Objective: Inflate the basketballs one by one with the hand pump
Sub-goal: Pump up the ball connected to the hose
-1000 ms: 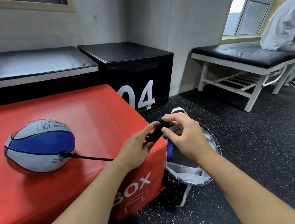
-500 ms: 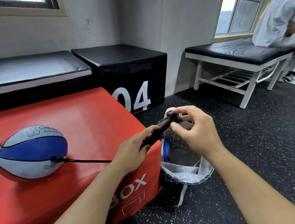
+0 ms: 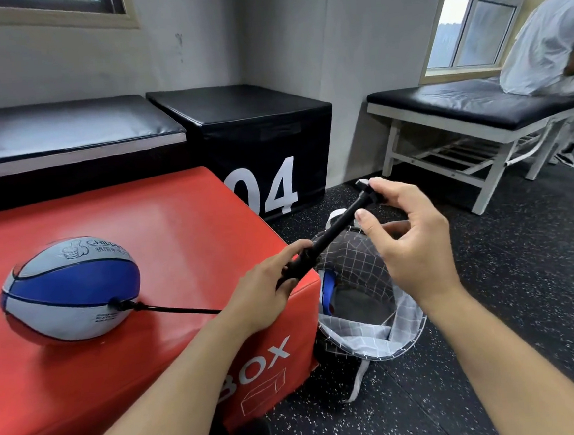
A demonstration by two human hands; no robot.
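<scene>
Head view looks down on a red box [image 3: 183, 225] with the basketball [image 3: 69, 289] resting toward nine o'clock, sagging and egg-shaped, which suggests it needs more air. A thin black hose [image 3: 179, 309] runs from its valve toward three o'clock and disappears behind the left hand [image 3: 261, 295], whose fingers are curled around the body of the pump [image 3: 328, 236], probably steadying it at the box corner. The right hand [image 3: 407, 242], toward two o'clock, pinches the pump handle between thumb and forefinger with the other fingers loosely spread — the rod is drawn well out, so this looks like the top of a stroke. Below the hands sits a checked fabric basket [image 3: 371, 343] on the floor; something blue shows inside, but what it is cannot be made out. Where hose meets pump is hidden. At one o'clock a person on a padded bench [image 3: 469, 103] is cut off by the frame edge.
</scene>
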